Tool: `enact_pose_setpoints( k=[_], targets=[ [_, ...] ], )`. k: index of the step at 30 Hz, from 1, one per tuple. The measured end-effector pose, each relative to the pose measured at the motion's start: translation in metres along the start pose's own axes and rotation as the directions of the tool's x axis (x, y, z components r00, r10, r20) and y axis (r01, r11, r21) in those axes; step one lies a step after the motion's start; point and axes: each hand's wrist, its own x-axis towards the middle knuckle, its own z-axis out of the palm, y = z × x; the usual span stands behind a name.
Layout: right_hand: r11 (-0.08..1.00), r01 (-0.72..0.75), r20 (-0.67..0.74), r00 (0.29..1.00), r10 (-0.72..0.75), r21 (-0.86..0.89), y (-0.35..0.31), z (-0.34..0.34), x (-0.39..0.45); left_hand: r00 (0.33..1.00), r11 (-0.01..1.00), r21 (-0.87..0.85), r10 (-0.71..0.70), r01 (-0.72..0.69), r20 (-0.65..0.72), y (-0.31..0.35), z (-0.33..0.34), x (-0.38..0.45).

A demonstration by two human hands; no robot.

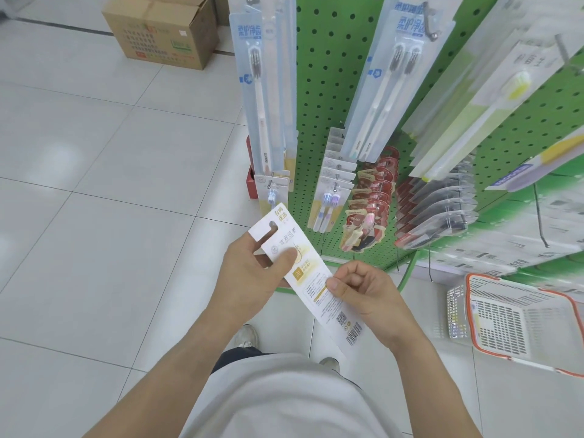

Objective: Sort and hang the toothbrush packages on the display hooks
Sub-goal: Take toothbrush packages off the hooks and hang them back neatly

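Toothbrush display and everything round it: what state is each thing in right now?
Held package: off the hooks, back side up, hang hole free.
Left hand: grips its upper part.
Right hand: pinches its lower edge.
Blue packages: hanging.
Red packages: hanging.
Basket: on the floor, looks empty.
Cardboard box: closed.

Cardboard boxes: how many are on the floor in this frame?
1. The cardboard box sits on the tiled floor at top left, left of the green pegboard display. The frame edge may hide others.
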Motion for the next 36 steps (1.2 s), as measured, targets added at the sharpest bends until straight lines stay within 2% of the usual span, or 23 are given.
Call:
enact_pose_setpoints(
  k=[4, 8, 12, 16, 19, 21, 24, 27, 33, 36],
  targets=[
    [0.999, 0.001, 0.000, 1.000, -0.001, -0.044, 0.000, 0.000, -0.003, 0.995, 0.998, 0.066, 0.029, -0.023, -0.098, -0.007, 0.000, 0.002],
    [0.998, -0.024, 0.009, 1.000, 0.025, -0.065, 0.000, -0.007, -0.007, 0.993, 1.000, -0.006, -0.028, 0.027, -0.110, -0.007, -0.001, 0.005],
    [0.977, -0.062, 0.096, 0.992, 0.083, -0.205, -0.005, -0.020, -0.014, 0.978, 0.994, -0.107, -0.051, 0.030, -0.201, -0.010, -0.007, 0.010],
    [0.983, -0.035, 0.077, 0.996, 0.050, -0.180, -0.006, -0.015, -0.013, 0.960, 0.991, -0.134, -0.037, -0.001, -0.279, -0.021, 0.000, 0.008],
    [0.990, 0.001, 0.048, 0.999, 0.005, -0.138, -0.003, -0.006, -0.012, 0.972, 0.988, -0.142, -0.089, 0.058, -0.219, -0.028, 0.009, 0.004],
    [0.992, 0.017, 0.082, 0.997, -0.007, -0.122, -0.004, -0.001, -0.012, 0.975, 0.992, -0.100, -0.099, 0.080, -0.198, -0.030, 0.009, 0.003],
    [0.992, -0.050, 0.156, 0.985, 0.068, -0.113, -0.008, -0.004, -0.014, 0.971, 0.993, -0.095, -0.092, 0.073, -0.222, -0.030, 0.004, 0.006],
    [0.969, -0.121, 0.151, 0.976, 0.156, -0.216, -0.008, -0.008, -0.016, 0.971, 0.990, -0.120, -0.093, 0.068, -0.220, -0.027, -0.001, 0.009],
    [0.965, -0.125, 0.140, 0.977, 0.160, -0.232, -0.006, -0.011, -0.023, 0.987, 0.987, -0.056, -0.151, 0.148, -0.063, -0.033, 0.006, -0.004],
    [0.966, -0.139, 0.131, 0.977, 0.170, -0.216, -0.003, -0.011, -0.029, 0.987, 0.987, -0.018, -0.158, 0.158, -0.039, -0.039, 0.004, -0.008]
  ],
)
